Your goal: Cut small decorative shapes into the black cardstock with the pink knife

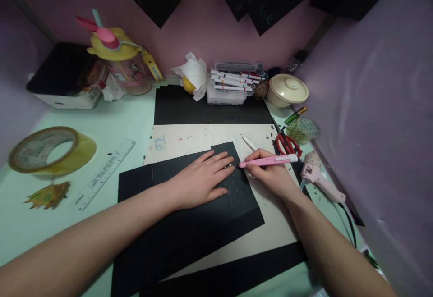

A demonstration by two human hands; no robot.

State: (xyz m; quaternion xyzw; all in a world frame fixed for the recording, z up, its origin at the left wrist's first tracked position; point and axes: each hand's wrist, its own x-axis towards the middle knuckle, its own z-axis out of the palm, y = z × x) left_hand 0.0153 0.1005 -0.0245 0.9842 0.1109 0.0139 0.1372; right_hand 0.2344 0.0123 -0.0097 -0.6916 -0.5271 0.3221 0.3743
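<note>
Black paper sheet [189, 216] near the desk's front edge, left hand [199, 177] pressed flat and open on it, right hand [270, 175] closed around a pink pen [269, 160], tip at the sheet's right edge, red scissors [287, 144] just beyond.

tape roll [50, 150] far left | ruler [104, 173] beside it | scissors [287, 144] right of paper [189, 225]

Both forearms bare, no sleeves visible; left hand [199, 180], right hand [270, 177] ungloved, ringless.
</note>
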